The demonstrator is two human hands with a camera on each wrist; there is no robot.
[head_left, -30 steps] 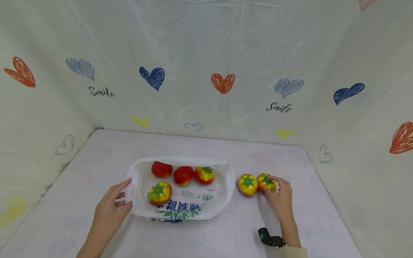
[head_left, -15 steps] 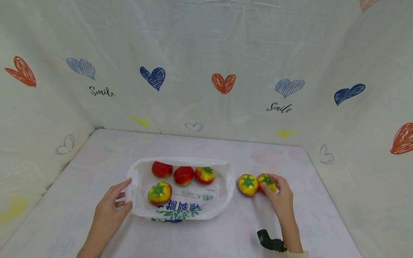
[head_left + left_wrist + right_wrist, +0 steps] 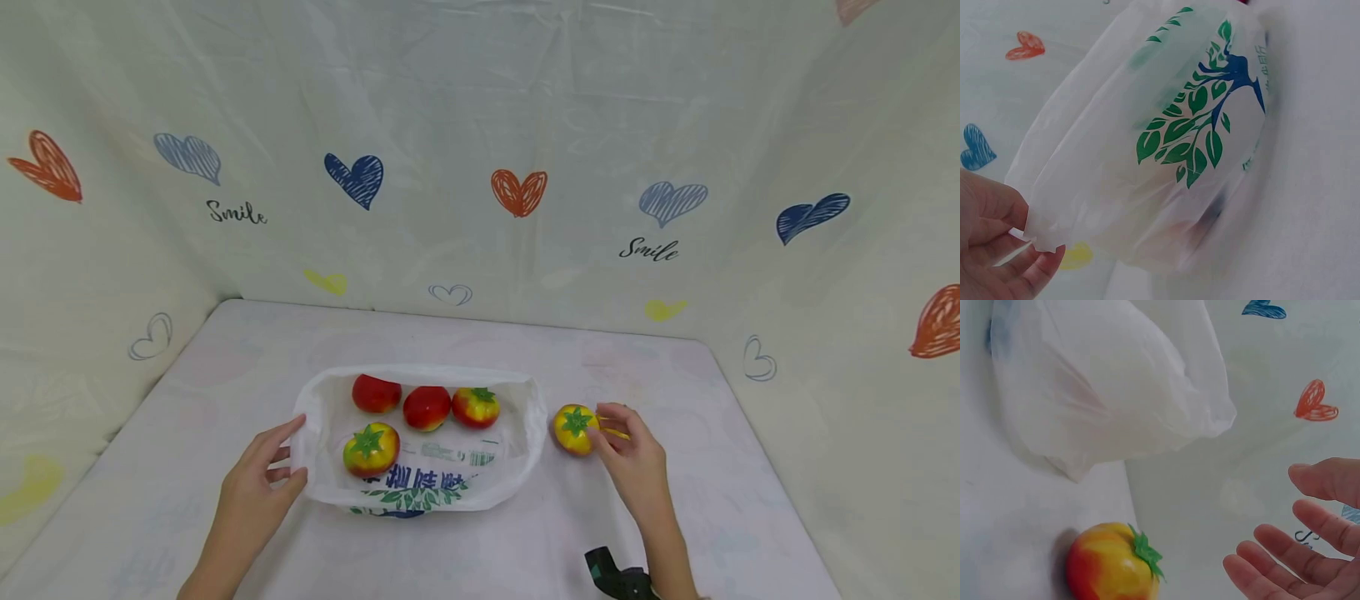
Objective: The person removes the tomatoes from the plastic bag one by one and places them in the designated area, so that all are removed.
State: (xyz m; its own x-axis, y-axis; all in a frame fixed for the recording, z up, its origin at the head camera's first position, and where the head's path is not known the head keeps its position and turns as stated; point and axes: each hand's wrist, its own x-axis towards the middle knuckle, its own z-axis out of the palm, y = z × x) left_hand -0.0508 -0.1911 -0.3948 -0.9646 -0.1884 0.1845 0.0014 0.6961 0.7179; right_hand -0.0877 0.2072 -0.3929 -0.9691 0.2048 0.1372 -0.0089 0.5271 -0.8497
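Fruit, yellow-red with a green leafy top, sits on the table between the white bag and the right hand, just beside the thumb. In the right wrist view that hand is spread, fingers apart, holding nothing visible there. A second fruit shows only as yellow slivers between its fingers. The left hand, fingers bent and partly parted, grips the bag's left edge; four more fruits lie inside. Half a second ago the right hand had thumb and fingers round the second fruit; it has since shifted left, while the left hand, bag and near fruit stay put.
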